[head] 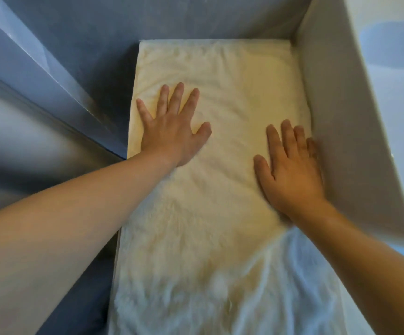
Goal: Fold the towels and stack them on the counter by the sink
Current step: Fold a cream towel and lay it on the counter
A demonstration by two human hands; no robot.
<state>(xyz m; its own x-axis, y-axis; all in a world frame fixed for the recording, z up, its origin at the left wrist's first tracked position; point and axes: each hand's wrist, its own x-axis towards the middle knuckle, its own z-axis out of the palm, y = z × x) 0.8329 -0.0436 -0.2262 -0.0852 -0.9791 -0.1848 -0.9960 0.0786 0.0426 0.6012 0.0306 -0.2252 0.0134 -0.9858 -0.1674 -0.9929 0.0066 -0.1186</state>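
Both hands flat on the towel (220, 189), palms down; left hand (174, 126) fingers spread wide near its left edge, right hand (290, 170) fingers straight and close together by its right edge, little finger blurred and touching or nearly touching the white wall (341, 117), cannot tell which; nothing pinched or gripped. Towel lies long, far end squared into the far right corner, near end running out of view. Risks: the pile is soft, so a flat-palm push could drag it into ridges rather than smooth it; uneven pressure could skew it; near end is rumpled and could fold in crooked. Room: right side walled, no slack; far edge close to the back surface (196, 18); left edge sits on a drop to the blue-grey surface (51, 153), so a left shove could tip it over; open room only toward the near side.
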